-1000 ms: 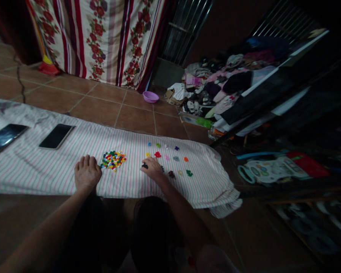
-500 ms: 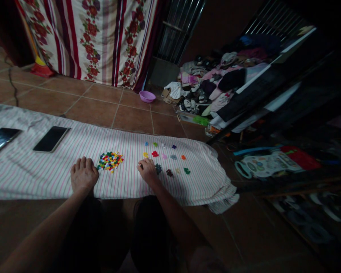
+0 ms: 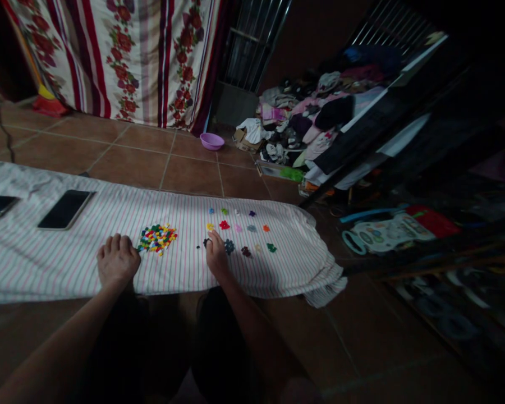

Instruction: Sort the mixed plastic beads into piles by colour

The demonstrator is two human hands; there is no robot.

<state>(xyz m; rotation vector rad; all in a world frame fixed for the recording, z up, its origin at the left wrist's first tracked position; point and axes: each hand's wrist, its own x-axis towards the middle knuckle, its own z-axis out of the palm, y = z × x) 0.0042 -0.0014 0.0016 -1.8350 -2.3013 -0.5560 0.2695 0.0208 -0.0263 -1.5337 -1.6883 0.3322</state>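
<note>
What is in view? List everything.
striped cloth: one, mostly white, foreground
mixed pile of small pieces: one, multicoloured, mid-cloth
single-colour clusters: about fourteen, varied colours, right of pile
smartphones: two, dark-screened, cloth's left end
floral curtain: one, white and maroon, far side
basin: one, purple, beyond cloth
clothes heap: one, mixed colours, right of basin
toy panel: one, white and red, far right
left hand: one, bare, on cloth
right hand: one, bare, at black cluster

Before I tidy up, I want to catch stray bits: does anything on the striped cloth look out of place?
One small black piece lies apart on the striped cloth, left of the partly hidden black cluster by the right hand. It looks odd because nearby pieces sit grouped.
</note>
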